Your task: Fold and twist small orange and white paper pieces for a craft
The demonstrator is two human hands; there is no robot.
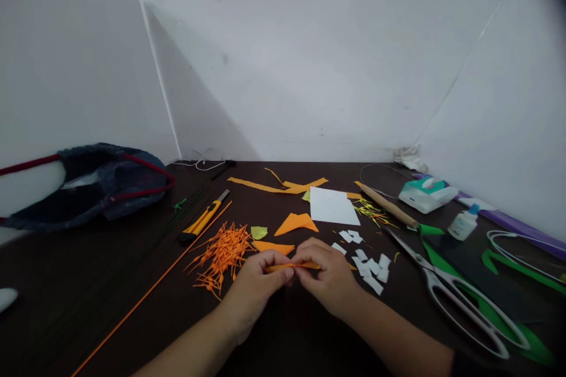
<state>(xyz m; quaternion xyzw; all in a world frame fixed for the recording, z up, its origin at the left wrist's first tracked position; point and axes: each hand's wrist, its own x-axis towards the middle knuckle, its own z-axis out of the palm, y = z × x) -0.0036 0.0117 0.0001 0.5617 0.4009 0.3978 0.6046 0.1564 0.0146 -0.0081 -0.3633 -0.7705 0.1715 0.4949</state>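
Between my two hands is a narrow strip of orange paper (313, 265), pinched at its middle. My left hand (259, 280) grips it with thumb and finger on the left. My right hand (325, 271) pinches it close beside, the fingertips of both hands nearly touching. Just left of my left hand lies a heap of twisted orange paper pieces (225, 250). Beyond my hands rest an orange paper piece (296, 223), a flatter orange piece (272, 247) and a small yellow-green scrap (259, 232). Small white paper pieces (371, 268) are scattered right of my right hand.
A yellow utility knife (204, 218) and a long orange stick (154, 283) lie left. Right are scissors (460, 297), a glue bottle (463, 222), a tissue pack (427, 193) and green paper (533, 341). A white sheet (332, 206) lies ahead; a dark fabric bag (115, 179) is far left.
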